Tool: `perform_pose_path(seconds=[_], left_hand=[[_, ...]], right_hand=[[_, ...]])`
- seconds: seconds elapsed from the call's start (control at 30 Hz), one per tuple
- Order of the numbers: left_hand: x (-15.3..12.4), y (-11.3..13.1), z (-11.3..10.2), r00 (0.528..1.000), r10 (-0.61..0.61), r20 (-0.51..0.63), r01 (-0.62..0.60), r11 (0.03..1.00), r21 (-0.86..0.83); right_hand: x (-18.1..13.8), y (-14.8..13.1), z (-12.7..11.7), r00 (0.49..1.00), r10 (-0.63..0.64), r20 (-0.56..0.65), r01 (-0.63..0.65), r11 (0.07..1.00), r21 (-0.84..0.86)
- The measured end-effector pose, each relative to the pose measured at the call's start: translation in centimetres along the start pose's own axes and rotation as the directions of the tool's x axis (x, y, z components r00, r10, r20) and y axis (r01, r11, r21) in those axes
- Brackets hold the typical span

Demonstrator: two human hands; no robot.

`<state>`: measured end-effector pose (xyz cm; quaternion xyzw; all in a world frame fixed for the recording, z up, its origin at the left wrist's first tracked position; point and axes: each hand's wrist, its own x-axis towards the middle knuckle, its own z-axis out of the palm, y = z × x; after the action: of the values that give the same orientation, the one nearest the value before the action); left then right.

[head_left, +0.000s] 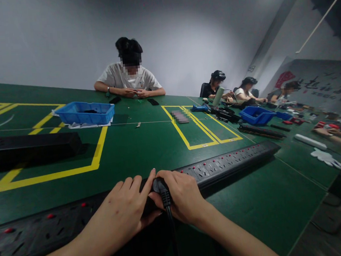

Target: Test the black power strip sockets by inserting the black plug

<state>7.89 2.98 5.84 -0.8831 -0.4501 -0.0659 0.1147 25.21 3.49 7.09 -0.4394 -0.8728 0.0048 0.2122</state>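
A long black power strip [230,163] with red switches and many sockets lies slantwise across the near side of the table. My left hand [126,205] is closed around the strip near its middle, fingers over the top and thumb at the near side. Its index fingertip reaches beside a black plug [161,185]. My right hand [180,195] grips this plug against the strip; its pins are out of sight, so how far it sits in a socket cannot be told. A black cord [172,233] runs from the plug down towards me.
Another black strip [29,148] lies at the left. Behind it stands a blue bin [85,113]. Yellow tape [202,146] marks the green table [124,148]. A person [130,75] sits opposite; other people, a blue tray [256,115] and a white glove [325,157] are at the right.
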Motion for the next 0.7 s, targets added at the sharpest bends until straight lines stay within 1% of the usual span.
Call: perform_pose_path(seconds=[0.37,0.5,0.7], left_hand=[[-0.24,0.03,0.38,1.000,-0.005,-0.006,0.005,1.000,0.007],[-0.08,0.03,0.33,1.000,-0.004,-0.006,0.004,1.000,0.005],[-0.09,0.11,0.31,1.000,-0.004,0.010,0.004,1.000,0.011]], right_hand=[[-0.12,0.09,0.30,1.000,0.009,-0.001,-0.009,1.000,-0.019],[-0.14,0.10,0.31,1.000,-0.008,-0.003,0.008,1.000,-0.017],[-0.14,0.11,0.33,1.000,0.017,0.005,-0.017,1.000,-0.012]])
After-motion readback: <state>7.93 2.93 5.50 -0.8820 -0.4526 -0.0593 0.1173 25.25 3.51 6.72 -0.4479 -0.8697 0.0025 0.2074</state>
